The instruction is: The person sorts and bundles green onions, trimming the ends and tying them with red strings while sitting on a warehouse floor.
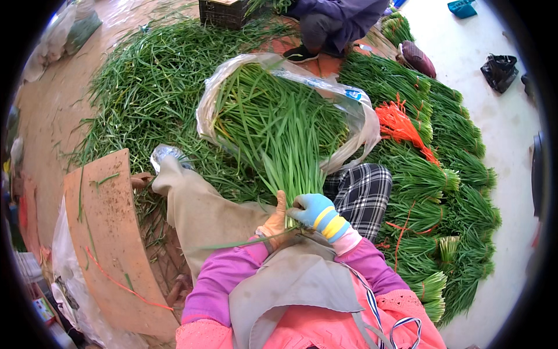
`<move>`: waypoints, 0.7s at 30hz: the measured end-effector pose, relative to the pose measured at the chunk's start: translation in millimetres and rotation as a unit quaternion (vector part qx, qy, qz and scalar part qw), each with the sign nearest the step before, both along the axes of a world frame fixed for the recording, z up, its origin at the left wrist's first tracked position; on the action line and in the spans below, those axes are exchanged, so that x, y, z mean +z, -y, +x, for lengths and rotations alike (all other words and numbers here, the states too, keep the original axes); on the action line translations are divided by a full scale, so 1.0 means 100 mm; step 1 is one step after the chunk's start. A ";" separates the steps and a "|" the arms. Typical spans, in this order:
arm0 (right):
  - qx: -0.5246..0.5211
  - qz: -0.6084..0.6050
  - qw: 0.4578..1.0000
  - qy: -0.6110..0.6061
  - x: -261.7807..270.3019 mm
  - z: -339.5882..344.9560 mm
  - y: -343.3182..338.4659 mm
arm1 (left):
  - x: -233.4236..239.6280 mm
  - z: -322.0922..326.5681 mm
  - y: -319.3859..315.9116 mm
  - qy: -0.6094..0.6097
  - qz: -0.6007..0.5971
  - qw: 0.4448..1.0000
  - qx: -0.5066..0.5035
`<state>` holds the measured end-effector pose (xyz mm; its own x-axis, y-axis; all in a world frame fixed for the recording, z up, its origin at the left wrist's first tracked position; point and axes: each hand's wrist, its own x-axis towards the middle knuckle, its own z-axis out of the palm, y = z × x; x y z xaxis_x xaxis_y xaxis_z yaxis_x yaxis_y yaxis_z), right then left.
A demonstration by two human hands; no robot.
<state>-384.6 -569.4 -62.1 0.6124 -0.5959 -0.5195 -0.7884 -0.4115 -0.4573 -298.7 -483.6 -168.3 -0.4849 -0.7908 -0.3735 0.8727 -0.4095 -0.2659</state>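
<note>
My left hand [277, 222] is at the base of a bunch of long green leafy stalks [294, 152], its thumb pointing up along the near side. My right hand [316, 213], in a blue and yellow knit glove, closes around the same stalk ends from the right. The leaves fan away from me over a large clear plastic bag [370, 126] filled with more stalks. One loose leaf [235, 244] lies across my left wrist. To the right of the bag rests a bundle of orange plastic ties [403, 126]. The palm sides of both hands are hidden.
Loose greens [144, 96] are heaped at the left and behind the bag. Tied bunches [436, 174] lie in rows at the right. A wooden board [109, 244] leans at the lower left. Beyond the bag, a person [331, 22] crouches by a black crate [222, 15].
</note>
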 end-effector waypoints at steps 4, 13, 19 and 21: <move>-0.135 0.065 0.971 0.187 -0.10 -0.14 -0.06 | 0.14 0.01 0.01 0.038 -0.018 0.999 0.003; 0.204 -0.184 0.936 0.219 0.01 -0.10 -0.20 | -0.38 -0.06 -0.03 0.034 -0.024 0.999 -0.012; 0.216 -0.070 0.904 0.362 0.36 0.30 -0.31 | -0.27 -0.06 0.01 -0.023 -0.045 0.998 -0.022; 0.155 -0.023 0.906 0.394 0.56 0.38 -0.24 | -0.11 -0.01 0.01 0.029 -0.024 0.999 -0.005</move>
<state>-346.4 -545.8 -5.7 0.9238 -0.3415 0.1729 -0.0675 -0.5900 -0.8046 -299.8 -484.9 -179.7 -0.4710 -0.8043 -0.3622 0.8821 -0.4286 -0.1953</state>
